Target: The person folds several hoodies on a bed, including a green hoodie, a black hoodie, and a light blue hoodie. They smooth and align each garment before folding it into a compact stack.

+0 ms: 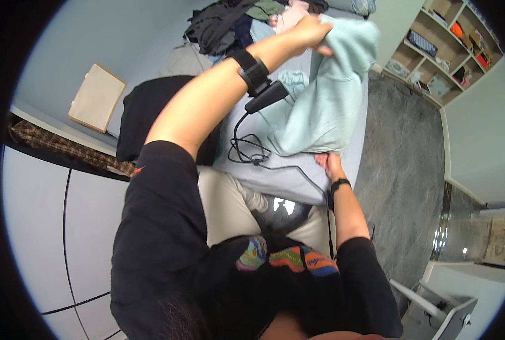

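A light mint-green sweatshirt (333,102) is spread in loose folds over the near right part of a bed. My left hand (314,34) reaches across to its far end and grips the cloth near the top of the picture, lifting it a little. At the garment's near edge is my right hand (329,165), its fingers closed on the hem and partly hidden under it. Each wrist wears a black strap, and a black device (267,97) with a cable hangs from the left one.
Folded black cloth (150,114) lies on the bed at the left, with a pale board (97,97) beyond it. Crumpled dark clothes (218,25) are heaped at the far end. A coiled black cable (248,153) rests on the sheet. Wall shelves (443,42) stand at the upper right.
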Motion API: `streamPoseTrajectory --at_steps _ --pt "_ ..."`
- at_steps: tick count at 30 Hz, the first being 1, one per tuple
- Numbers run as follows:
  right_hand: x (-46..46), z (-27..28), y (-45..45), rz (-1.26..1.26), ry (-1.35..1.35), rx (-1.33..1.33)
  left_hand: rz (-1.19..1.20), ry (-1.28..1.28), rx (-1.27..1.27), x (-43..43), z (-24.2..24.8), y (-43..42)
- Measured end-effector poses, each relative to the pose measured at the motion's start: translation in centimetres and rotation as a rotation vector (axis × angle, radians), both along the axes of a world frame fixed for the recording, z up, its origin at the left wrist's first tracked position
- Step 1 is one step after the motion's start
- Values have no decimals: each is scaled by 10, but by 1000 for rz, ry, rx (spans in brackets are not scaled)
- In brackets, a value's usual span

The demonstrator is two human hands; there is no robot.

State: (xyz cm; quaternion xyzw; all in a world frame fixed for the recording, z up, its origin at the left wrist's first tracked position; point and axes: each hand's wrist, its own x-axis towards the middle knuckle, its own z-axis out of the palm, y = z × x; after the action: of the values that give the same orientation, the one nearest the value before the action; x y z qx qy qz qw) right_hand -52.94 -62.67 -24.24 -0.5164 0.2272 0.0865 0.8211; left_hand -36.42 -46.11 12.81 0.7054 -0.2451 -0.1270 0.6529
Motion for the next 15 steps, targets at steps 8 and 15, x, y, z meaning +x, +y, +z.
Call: streamPoseTrajectory --at_steps 8,15 --pt "-14 -17 8 -184 -181 -66 112 219 699 -75 -271 73" --pt "-41 16 1 -231 95 -34 -32 -52 739 -156 -329 87"
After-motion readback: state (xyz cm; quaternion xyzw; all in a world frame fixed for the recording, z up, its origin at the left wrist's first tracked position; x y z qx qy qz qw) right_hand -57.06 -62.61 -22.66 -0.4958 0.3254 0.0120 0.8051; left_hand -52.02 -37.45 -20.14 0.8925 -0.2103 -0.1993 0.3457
